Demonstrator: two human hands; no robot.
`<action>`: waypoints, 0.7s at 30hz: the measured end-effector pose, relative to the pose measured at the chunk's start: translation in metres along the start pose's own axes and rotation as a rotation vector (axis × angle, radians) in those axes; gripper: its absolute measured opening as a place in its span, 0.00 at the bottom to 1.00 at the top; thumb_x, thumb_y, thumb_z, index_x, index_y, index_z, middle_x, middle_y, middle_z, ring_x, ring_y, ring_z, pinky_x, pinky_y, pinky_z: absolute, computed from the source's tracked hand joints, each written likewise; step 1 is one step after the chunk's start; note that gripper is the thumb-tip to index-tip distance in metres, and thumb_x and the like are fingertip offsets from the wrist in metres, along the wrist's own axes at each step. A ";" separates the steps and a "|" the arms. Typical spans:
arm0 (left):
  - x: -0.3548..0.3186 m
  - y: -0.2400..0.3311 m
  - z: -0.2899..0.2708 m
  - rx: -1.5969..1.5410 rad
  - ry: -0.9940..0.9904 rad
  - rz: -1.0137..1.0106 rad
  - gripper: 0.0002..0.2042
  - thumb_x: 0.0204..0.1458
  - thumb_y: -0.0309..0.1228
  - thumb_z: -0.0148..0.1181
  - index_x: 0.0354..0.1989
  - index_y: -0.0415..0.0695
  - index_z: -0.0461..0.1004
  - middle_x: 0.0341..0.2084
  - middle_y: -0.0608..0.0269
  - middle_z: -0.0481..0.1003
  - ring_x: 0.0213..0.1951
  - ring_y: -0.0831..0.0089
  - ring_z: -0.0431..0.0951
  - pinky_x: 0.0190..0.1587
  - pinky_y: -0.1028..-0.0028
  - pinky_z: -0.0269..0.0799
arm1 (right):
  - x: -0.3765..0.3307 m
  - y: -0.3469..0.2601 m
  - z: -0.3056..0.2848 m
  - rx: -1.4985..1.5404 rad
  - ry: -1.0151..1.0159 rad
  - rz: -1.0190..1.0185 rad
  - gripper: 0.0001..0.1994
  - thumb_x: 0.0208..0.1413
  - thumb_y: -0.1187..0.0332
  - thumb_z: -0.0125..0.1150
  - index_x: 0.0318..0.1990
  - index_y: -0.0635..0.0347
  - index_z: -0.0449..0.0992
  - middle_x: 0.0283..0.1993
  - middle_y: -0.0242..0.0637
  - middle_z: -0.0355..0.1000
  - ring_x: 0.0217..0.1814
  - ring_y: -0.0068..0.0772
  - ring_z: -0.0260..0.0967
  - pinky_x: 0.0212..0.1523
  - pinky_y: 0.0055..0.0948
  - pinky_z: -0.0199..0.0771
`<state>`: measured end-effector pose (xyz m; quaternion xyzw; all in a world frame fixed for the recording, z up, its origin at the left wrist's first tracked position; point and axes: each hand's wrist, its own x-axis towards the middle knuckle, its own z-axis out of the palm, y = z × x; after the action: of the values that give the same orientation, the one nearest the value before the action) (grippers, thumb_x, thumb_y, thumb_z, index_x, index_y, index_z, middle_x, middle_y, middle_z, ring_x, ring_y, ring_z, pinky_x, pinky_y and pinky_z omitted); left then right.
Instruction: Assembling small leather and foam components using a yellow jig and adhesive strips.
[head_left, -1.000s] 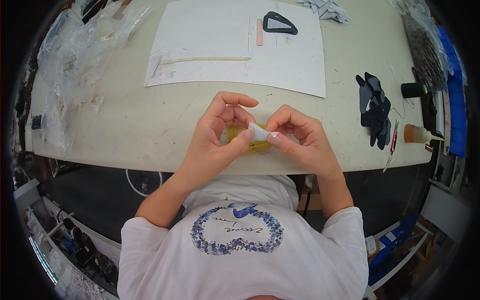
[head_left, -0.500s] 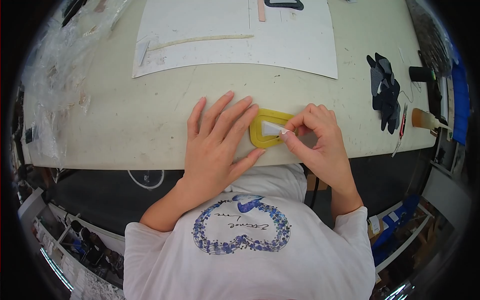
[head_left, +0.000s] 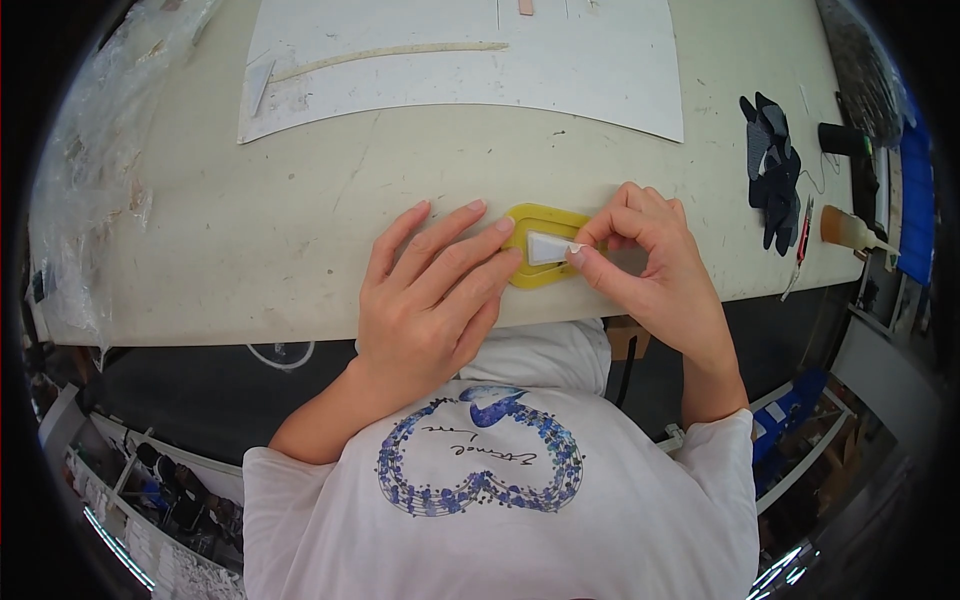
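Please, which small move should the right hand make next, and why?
Probably, the right hand should lower the narrow end of the small white tapered piece onto the yellow, round-cornered frame: this hand pinches that end, the wide end lies over the frame's middle, and the left hand touches the frame's left edge.

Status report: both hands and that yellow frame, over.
Right hand pinching white piece at yellow frame. Left hand spread, fingertips at frame's left edge. Dark pieces farther right, apart from hands.
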<state>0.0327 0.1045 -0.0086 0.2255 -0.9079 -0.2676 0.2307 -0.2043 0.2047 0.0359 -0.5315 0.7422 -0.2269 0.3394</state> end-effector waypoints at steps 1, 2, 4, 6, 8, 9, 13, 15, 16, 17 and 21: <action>0.000 0.000 0.000 0.002 0.003 -0.001 0.18 0.50 0.21 0.71 0.50 0.49 0.88 0.56 0.64 0.86 0.64 0.59 0.82 0.72 0.52 0.67 | 0.000 0.000 0.000 0.011 0.004 -0.012 0.06 0.59 0.64 0.75 0.34 0.52 0.83 0.34 0.27 0.69 0.42 0.29 0.65 0.51 0.34 0.54; 0.001 0.000 -0.001 0.005 0.005 -0.002 0.17 0.50 0.21 0.71 0.49 0.49 0.88 0.56 0.64 0.86 0.64 0.59 0.82 0.71 0.52 0.69 | 0.001 0.000 0.000 0.010 0.003 -0.010 0.06 0.59 0.64 0.75 0.34 0.52 0.83 0.34 0.27 0.69 0.42 0.29 0.65 0.51 0.34 0.54; 0.001 0.000 0.000 -0.003 0.006 -0.004 0.17 0.50 0.21 0.71 0.49 0.49 0.88 0.56 0.64 0.86 0.64 0.59 0.82 0.71 0.52 0.69 | 0.002 0.000 0.000 -0.002 0.000 -0.015 0.06 0.59 0.63 0.75 0.34 0.52 0.83 0.34 0.27 0.68 0.42 0.29 0.65 0.51 0.35 0.54; 0.001 0.000 0.000 -0.009 0.008 -0.006 0.17 0.50 0.21 0.71 0.49 0.49 0.88 0.56 0.64 0.86 0.64 0.59 0.82 0.71 0.52 0.69 | 0.002 0.001 0.002 -0.007 0.006 -0.013 0.06 0.59 0.63 0.75 0.34 0.52 0.84 0.34 0.27 0.68 0.42 0.29 0.65 0.51 0.35 0.53; 0.000 0.000 0.000 -0.016 0.007 -0.009 0.17 0.50 0.21 0.71 0.49 0.48 0.88 0.57 0.64 0.86 0.63 0.59 0.82 0.71 0.53 0.69 | 0.003 0.000 0.002 -0.011 0.010 -0.014 0.07 0.60 0.63 0.75 0.34 0.52 0.84 0.34 0.27 0.68 0.42 0.29 0.65 0.51 0.35 0.53; 0.000 0.000 -0.001 -0.017 0.008 -0.009 0.17 0.50 0.21 0.71 0.49 0.48 0.88 0.57 0.64 0.86 0.63 0.59 0.82 0.71 0.53 0.69 | 0.003 0.000 0.000 -0.008 0.002 -0.008 0.07 0.60 0.62 0.74 0.34 0.51 0.84 0.34 0.27 0.68 0.42 0.29 0.65 0.51 0.35 0.53; 0.000 0.000 -0.001 -0.020 0.009 -0.009 0.17 0.50 0.20 0.70 0.49 0.48 0.87 0.57 0.64 0.86 0.64 0.59 0.82 0.71 0.53 0.69 | 0.003 0.000 0.000 0.000 -0.008 -0.001 0.07 0.60 0.62 0.74 0.33 0.51 0.84 0.34 0.27 0.68 0.42 0.29 0.64 0.50 0.35 0.53; 0.000 0.000 -0.001 -0.021 0.008 -0.008 0.17 0.50 0.20 0.70 0.49 0.48 0.87 0.57 0.64 0.86 0.64 0.59 0.82 0.71 0.53 0.69 | 0.003 0.000 0.001 -0.006 -0.005 -0.001 0.07 0.60 0.62 0.74 0.34 0.51 0.84 0.34 0.27 0.68 0.42 0.29 0.64 0.50 0.35 0.53; 0.000 0.000 -0.001 -0.024 0.008 -0.010 0.17 0.50 0.20 0.70 0.49 0.48 0.87 0.57 0.64 0.86 0.64 0.59 0.82 0.71 0.53 0.69 | 0.003 0.000 0.001 -0.011 -0.003 -0.001 0.07 0.60 0.61 0.74 0.34 0.51 0.84 0.34 0.27 0.68 0.42 0.30 0.64 0.50 0.35 0.53; 0.001 0.000 -0.001 -0.028 0.007 -0.012 0.17 0.50 0.20 0.70 0.49 0.48 0.87 0.57 0.64 0.86 0.64 0.59 0.82 0.71 0.53 0.69 | 0.003 0.000 0.001 -0.011 -0.001 0.000 0.07 0.60 0.61 0.74 0.34 0.51 0.84 0.34 0.27 0.68 0.42 0.30 0.64 0.50 0.35 0.53; 0.001 0.000 -0.001 -0.031 0.008 -0.010 0.17 0.50 0.20 0.70 0.49 0.48 0.87 0.56 0.64 0.86 0.64 0.59 0.82 0.71 0.53 0.69 | 0.003 0.001 0.002 -0.019 -0.001 -0.010 0.07 0.60 0.61 0.74 0.33 0.51 0.84 0.34 0.27 0.67 0.41 0.30 0.64 0.50 0.35 0.53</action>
<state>0.0326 0.1035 -0.0073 0.2274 -0.9016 -0.2821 0.2363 -0.2041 0.2019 0.0336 -0.5385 0.7415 -0.2212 0.3335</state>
